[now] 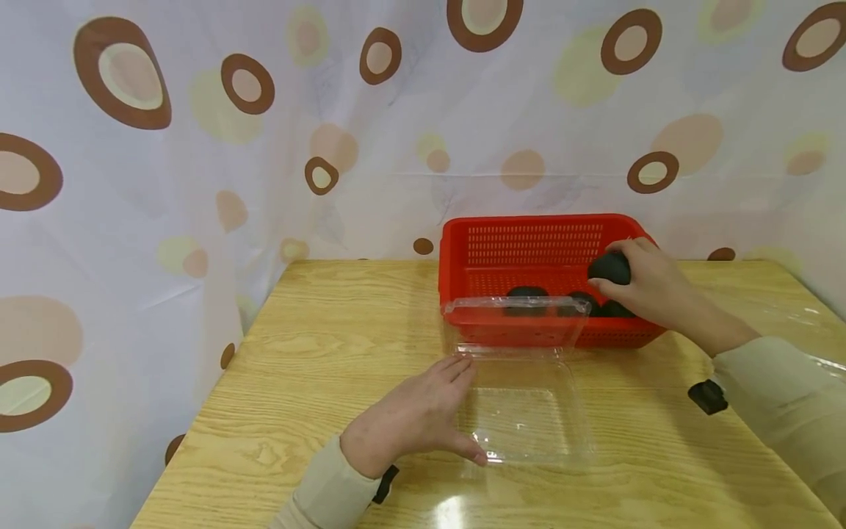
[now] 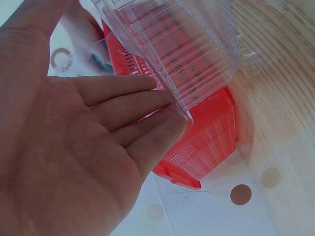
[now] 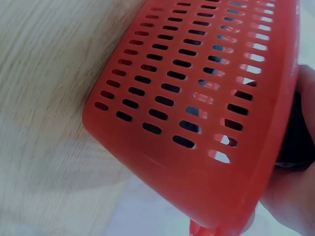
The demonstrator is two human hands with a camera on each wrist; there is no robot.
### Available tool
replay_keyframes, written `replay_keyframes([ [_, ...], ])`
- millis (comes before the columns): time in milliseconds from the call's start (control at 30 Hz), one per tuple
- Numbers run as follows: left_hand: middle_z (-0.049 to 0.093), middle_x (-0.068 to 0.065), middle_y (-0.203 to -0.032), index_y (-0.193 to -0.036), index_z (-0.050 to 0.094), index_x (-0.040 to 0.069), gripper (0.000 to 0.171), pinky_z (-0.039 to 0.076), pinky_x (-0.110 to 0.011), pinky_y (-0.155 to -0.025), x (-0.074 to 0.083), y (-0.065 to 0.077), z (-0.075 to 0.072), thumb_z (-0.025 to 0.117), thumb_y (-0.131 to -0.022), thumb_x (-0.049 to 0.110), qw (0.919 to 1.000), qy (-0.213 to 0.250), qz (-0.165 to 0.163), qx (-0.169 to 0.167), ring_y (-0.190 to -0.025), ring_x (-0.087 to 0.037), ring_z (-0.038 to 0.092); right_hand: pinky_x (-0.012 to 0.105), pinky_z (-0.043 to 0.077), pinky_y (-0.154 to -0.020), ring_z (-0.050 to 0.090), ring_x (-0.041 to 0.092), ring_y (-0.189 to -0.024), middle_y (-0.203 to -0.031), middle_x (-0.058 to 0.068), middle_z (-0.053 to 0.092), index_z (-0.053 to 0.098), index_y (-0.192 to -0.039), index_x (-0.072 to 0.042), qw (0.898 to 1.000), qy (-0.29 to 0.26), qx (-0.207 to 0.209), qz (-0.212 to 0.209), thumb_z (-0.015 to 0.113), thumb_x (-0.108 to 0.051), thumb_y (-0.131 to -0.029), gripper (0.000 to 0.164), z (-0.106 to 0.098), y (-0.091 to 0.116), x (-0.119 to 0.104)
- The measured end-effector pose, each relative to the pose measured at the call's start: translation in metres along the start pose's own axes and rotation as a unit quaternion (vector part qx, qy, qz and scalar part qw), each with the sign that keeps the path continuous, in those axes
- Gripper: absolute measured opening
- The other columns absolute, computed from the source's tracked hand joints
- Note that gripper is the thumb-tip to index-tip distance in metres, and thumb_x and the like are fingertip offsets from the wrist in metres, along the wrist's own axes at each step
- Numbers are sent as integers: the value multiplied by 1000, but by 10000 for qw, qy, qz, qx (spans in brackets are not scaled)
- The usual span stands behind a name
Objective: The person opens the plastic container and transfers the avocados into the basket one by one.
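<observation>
My right hand (image 1: 644,283) grips a dark green avocado (image 1: 610,267) above the right side of a red plastic basket (image 1: 456,257). Several more dark avocados (image 1: 526,292) lie in that basket. In front of it stands a clear plastic clamshell box (image 1: 522,422), its lid raised against the basket's near side. Fingers extended, my left hand (image 1: 423,411) touches the box's left edge. The left wrist view shows those fingertips (image 2: 170,125) against the clear rim. From the right wrist, the basket wall (image 3: 162,103) partly hides the avocado (image 3: 295,132) and the hand.
A wooden table (image 1: 297,367) carries everything and ends at a patterned curtain (image 1: 396,147) behind the basket. At the right, clear plastic (image 1: 803,316) lies near the right sleeve.
</observation>
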State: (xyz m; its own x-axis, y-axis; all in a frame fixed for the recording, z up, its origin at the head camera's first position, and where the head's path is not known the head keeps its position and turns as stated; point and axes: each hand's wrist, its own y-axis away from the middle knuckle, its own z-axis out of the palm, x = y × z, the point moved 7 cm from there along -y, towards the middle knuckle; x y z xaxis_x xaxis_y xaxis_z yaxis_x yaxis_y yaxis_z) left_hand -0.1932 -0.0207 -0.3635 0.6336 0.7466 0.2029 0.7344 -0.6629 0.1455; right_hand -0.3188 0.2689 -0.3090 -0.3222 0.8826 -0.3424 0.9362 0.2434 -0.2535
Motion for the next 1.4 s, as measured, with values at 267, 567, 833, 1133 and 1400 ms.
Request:
replay_keyframes([
  [267, 29, -12, -162, -155, 31, 3, 115, 29, -36, -122, -1, -1, 1, 75, -71, 68, 10000, -14, 10, 4, -151, -26, 27, 56, 51, -83, 53, 42, -104, -123, 29, 56, 47, -137, 6, 9992, 252, -270, -123, 70, -37, -92, 67, 11, -14, 2],
  [567, 28, -11, -163, -154, 30, 2, 115, 27, -35, -123, -1, 0, 0, 75, -72, 68, 10000, 0, 53, -23, -152, -26, 26, 60, 46, -90, 47, 45, -109, -127, 32, 56, 47, -135, 7, 9972, 424, -608, -66, 71, -25, -89, 61, 24, -26, 12],
  [833, 27, -11, -163, -155, 30, 2, 116, 28, -36, -122, -2, 0, 1, 75, -71, 69, 10000, 2, 9, -35, -151, -26, 27, 63, 48, -91, 55, 44, -103, -123, 34, 56, 43, -134, 9, 9948, 318, -964, 21, 69, -15, -88, 57, 37, -32, 21],
  [1133, 31, -10, -162, -154, 32, 3, 115, 29, -35, -122, -3, 0, 0, 74, -71, 70, 10000, -72, 30, 38, -151, -26, 28, 66, 45, -98, 57, 46, -107, -122, 36, 56, 41, -131, 12, 9899, 552, -1306, -46, 68, -7, -89, 53, 44, -34, 23],
  [1400, 31, -11, -162, -154, 32, 3, 115, 28, -34, -122, -3, 0, 0, 74, -71, 70, 9998, -180, 49, 43, -151, -25, 28, 65, 44, -100, 58, 43, -102, -116, 32, 61, 51, -124, 12, 9881, 720, -1359, -30, 60, 2, -87, 40, 47, -36, 23],
])
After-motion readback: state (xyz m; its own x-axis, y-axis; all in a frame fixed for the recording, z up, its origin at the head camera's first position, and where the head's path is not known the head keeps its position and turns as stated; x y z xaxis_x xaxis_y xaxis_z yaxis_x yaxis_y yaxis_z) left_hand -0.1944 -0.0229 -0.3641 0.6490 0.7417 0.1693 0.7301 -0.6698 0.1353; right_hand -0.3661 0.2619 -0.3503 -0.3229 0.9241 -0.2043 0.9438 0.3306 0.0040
